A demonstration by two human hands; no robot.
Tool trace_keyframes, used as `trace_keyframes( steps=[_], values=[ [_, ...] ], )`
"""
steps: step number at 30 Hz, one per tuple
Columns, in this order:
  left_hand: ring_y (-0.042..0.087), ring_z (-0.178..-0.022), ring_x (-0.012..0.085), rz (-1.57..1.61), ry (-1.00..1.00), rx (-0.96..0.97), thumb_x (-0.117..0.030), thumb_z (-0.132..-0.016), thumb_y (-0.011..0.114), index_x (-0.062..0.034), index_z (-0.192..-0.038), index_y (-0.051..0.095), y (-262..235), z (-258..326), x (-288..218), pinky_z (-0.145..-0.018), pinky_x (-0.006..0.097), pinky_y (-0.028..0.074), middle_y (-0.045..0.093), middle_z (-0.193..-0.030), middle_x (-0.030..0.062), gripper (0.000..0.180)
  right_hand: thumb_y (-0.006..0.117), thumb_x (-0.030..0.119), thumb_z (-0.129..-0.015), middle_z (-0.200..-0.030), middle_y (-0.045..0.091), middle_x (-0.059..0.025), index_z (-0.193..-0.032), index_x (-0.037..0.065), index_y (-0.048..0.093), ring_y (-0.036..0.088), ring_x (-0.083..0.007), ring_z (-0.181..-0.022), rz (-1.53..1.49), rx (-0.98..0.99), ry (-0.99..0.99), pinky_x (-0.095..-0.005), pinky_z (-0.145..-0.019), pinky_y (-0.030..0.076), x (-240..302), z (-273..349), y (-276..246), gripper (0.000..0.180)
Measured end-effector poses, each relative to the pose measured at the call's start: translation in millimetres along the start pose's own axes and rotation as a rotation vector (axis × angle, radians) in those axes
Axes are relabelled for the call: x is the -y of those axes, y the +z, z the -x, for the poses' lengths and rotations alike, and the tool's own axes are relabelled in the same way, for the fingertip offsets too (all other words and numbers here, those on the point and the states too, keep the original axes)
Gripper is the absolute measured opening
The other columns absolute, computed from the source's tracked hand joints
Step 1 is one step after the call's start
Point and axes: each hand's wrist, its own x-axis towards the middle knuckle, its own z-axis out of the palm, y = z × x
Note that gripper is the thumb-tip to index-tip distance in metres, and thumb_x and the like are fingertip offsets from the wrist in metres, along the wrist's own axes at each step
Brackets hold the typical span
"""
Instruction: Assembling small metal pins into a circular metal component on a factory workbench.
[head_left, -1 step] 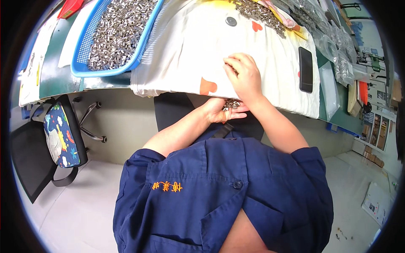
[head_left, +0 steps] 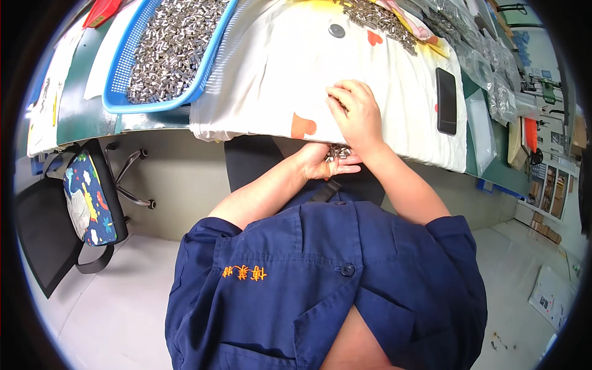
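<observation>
My left hand is cupped palm up just below the front edge of the table. In it lies a small heap of short, shiny metal cylinders. Above the cloth, just beyond that heap, my right hand has its fingers curled toward the thumb. A dark bit shows between those fingertips, too small to make out. Under the hand spreads a white cloth with red and orange hearts. A round grey disc lies farther back on it.
A blue plastic basket full of similar metal cylinders stands at the left. More loose cylinders lie at the back, beside a yellow cloth. A black phone rests at the right, near clear plastic bags. An office chair stands lower left.
</observation>
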Motion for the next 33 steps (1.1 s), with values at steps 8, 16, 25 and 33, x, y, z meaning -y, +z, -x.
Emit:
trace_keyframes(
  steps=[8,16,25,33],
  values=[
    [0.062,-0.088,0.0238,0.134,-0.029,0.211,-0.046,-0.091,0.039,-0.0058,-0.107,0.05,2.0,0.7,-2.0,-0.072,0.037,0.056,0.058,-0.102,0.0121,0.045,0.064,0.004,-0.07,-0.088,0.058,-0.0105,-0.081,0.001,0.064,0.054,-0.028,-0.09,-0.036,-0.049,0.028,-0.0359,-0.079,0.045,10.3,37.3,-10.0,0.012],
    [0.061,-0.088,0.0262,0.113,0.014,0.147,-0.036,-0.095,0.03,0.0055,-0.108,0.046,-28.8,-12.1,5.8,-0.072,0.035,0.056,0.055,-0.1,0.0194,0.046,0.065,0.001,-0.068,-0.09,0.058,-0.011,-0.085,0.0,0.064,0.055,-0.0275,-0.09,-0.101,0.019,-0.088,-0.035,-0.078,0.046,25.4,80.3,-19.0,0.017],
    [0.062,-0.083,0.0293,0.053,0.029,0.068,-0.034,-0.094,0.035,0.0073,-0.104,0.052,-0.2,-6.6,-4.0,-0.069,0.039,0.056,0.059,-0.094,0.0218,0.046,0.064,-0.002,-0.07,-0.09,0.061,-0.0089,-0.089,0.003,0.063,0.059,-0.026,-0.086,-0.24,0.031,-0.158,-0.0343,-0.077,0.048,20.6,95.4,-42.2,0.02],
    [0.06,-0.09,0.0311,0.291,-0.037,-0.083,-0.015,-0.086,0.048,0.0017,-0.089,0.057,-18.8,55.0,8.5,-0.075,0.042,0.054,0.06,-0.099,0.0182,0.02,0.055,-0.006,-0.077,-0.092,0.062,-0.0122,-0.092,-0.001,0.061,0.059,-0.0258,-0.091,-0.138,-0.257,0.004,-0.0335,-0.081,0.046,-5.0,63.8,-87.5,0.017]
  ],
)
